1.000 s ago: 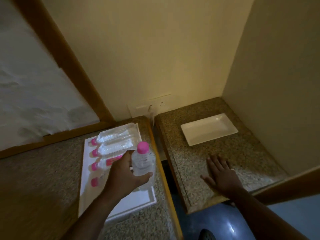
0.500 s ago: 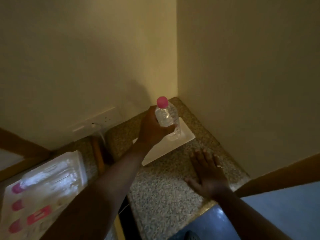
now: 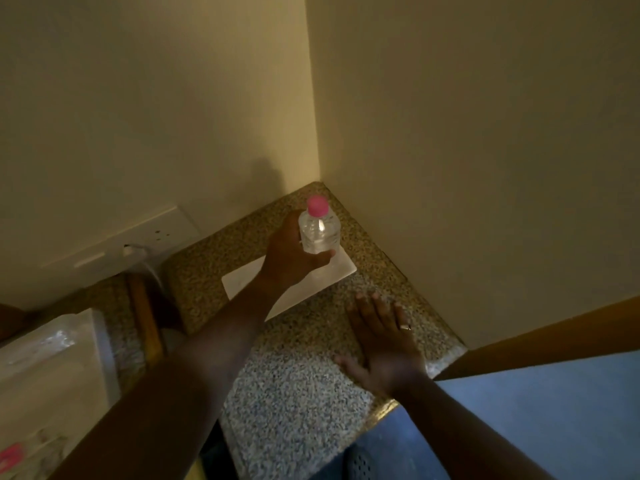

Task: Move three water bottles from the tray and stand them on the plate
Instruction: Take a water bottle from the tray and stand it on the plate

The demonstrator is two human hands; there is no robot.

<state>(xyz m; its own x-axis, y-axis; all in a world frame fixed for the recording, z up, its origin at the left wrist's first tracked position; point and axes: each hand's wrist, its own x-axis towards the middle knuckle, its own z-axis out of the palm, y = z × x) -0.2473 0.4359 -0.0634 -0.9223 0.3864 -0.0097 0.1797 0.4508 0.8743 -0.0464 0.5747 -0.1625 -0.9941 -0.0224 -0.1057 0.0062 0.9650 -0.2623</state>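
My left hand (image 3: pixel 291 254) grips a clear water bottle (image 3: pixel 318 230) with a pink cap, held upright over the right end of the white rectangular plate (image 3: pixel 242 280). Whether the bottle's base touches the plate is hidden by my hand. My right hand (image 3: pixel 381 337) lies flat, fingers spread, on the granite counter in front of the plate. The white tray (image 3: pixel 100 341) sits at the left edge with more clear bottles (image 3: pixel 41 344) lying on it, mostly cut off, and a pink label (image 3: pixel 8 460) shows at the bottom left corner.
The speckled granite counter (image 3: pixel 294 393) fits into a corner between two cream walls. A wall socket (image 3: pixel 156 233) with a plugged cable sits behind a gap with a wooden strip (image 3: pixel 145 317) between the two counters. Blue floor lies at the lower right.
My left hand carried the bottle from the tray on the left across to the plate. The view swung right with it. My right hand stayed flat on the counter.
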